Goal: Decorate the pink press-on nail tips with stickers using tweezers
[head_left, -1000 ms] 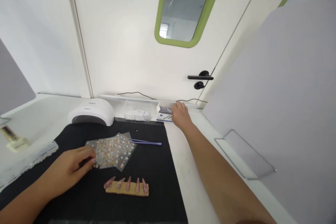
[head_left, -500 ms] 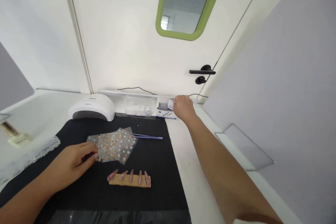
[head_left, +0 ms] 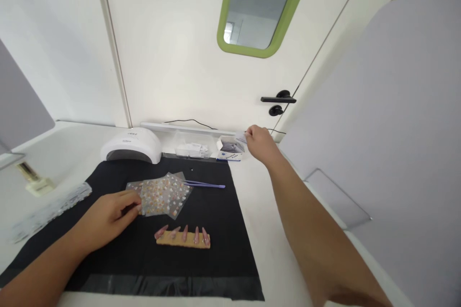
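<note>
Out at the far right of the table, my right hand (head_left: 261, 144) pinches a small white alcohol pad packet (head_left: 241, 137) beside an open alcohol pads box (head_left: 230, 156) with more packets standing in it. My left hand (head_left: 110, 213) rests on the black mat, its thumb and fingertips closed together at the left edge of some clear nail sticker sheets (head_left: 156, 196). Whether those fingertips grip a sheet is hidden. Purple tweezers (head_left: 207, 185) lie against the sheets' right side. Nearer me, several pink false nails (head_left: 185, 233) sit on a tan strip (head_left: 183, 241).
A white nail lamp (head_left: 131, 143) and a clear tray (head_left: 192, 148) of white packets stand along the back. A bottle with a gold cap (head_left: 38, 184) and a strip of clear packaging (head_left: 54, 211) are at left. A wire stand (head_left: 338, 196) is at right.
My right hand has moved a little right, away from the box, with the packet, so the box's inside shows more. My left hand stays by the sticker sheets. The view has shifted slightly.
</note>
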